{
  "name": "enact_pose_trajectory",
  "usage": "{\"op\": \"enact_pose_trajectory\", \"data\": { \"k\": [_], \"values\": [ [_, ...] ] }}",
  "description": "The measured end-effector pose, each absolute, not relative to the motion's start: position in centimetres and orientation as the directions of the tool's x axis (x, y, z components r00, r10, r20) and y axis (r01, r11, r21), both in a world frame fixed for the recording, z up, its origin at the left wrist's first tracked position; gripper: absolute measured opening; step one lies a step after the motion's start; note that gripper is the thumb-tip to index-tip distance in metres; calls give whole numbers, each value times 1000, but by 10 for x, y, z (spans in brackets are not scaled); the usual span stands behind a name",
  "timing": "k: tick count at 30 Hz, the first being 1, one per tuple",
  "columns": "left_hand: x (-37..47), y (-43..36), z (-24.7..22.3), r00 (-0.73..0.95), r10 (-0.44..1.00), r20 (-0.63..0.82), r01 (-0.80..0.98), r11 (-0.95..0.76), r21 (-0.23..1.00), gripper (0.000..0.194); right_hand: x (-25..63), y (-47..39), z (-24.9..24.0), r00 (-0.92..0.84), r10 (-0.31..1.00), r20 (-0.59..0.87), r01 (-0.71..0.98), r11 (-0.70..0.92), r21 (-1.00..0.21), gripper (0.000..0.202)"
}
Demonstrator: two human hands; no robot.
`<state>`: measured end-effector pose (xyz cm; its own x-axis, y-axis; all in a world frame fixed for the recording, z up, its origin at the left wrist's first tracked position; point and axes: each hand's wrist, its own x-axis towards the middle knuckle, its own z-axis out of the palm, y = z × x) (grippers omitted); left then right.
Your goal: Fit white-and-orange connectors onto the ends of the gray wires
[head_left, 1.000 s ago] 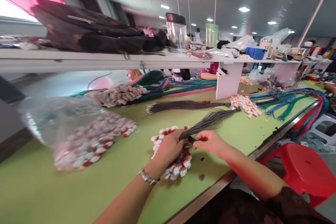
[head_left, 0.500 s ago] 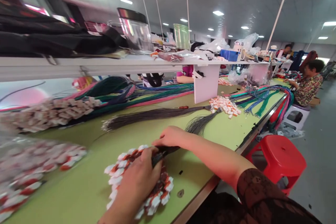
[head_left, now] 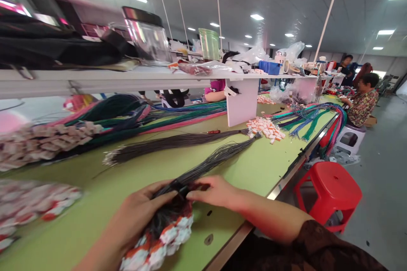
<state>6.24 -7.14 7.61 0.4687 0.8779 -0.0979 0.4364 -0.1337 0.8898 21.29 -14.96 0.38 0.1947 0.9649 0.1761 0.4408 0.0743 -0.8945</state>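
A bundle of thin black wires (head_left: 219, 156) runs across the green table toward me. White and orange connectors (head_left: 168, 237) cluster at its near end, partly behind my left hand (head_left: 136, 209). That hand is closed around the bundle just above the connectors. From the other side, my right hand (head_left: 218, 192) has its fingers bent in and pinched on the same bundle at a dark, gathered spot. Whether a tie or tape is there, I cannot make out. Beyond lies a second black wire bundle (head_left: 171, 144) with pale tips at its left end.
Loose orange and white connectors (head_left: 265, 128) lie at the bundles' far ends. Bagged connectors (head_left: 38, 205) and a connector pile (head_left: 47, 139) are at left. A shelf (head_left: 178, 74) with jars spans above. A red stool (head_left: 333, 186) stands right; a co-worker (head_left: 364, 101) sits farther back.
My left hand has turned the bundle, and the connectors now hang toward me instead of fanning around my hand. The right hand has come nearer, next to the left. The view has shifted slightly right.
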Motion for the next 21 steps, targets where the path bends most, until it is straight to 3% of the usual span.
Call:
{"op": "enact_pose_trajectory", "data": {
  "k": [3,7,9,12,15,18,21],
  "values": [
    [65,-77,77,547,794,-265,305,106,947,48,205,-139,-6,239,964,116,238,57,-969,22],
    [59,-75,73,555,789,-263,197,183,963,69,202,-145,2,239,961,142,352,51,-935,22],
    [55,-73,69,555,796,-243,174,175,969,69,202,-151,10,180,972,149,431,58,-901,20],
    [51,-69,64,491,852,-183,264,55,963,49,199,-163,24,65,966,250,570,169,-804,15],
    [49,-64,57,442,897,-1,433,-213,876,26,192,-173,41,-40,936,349,603,302,-739,17],
    [47,-58,44,497,857,133,456,-389,801,20,189,-171,62,-85,932,353,487,348,-801,17],
    [47,-59,35,572,794,207,455,-517,725,26,194,-154,87,-39,982,184,291,187,-938,22]
  ]
}}
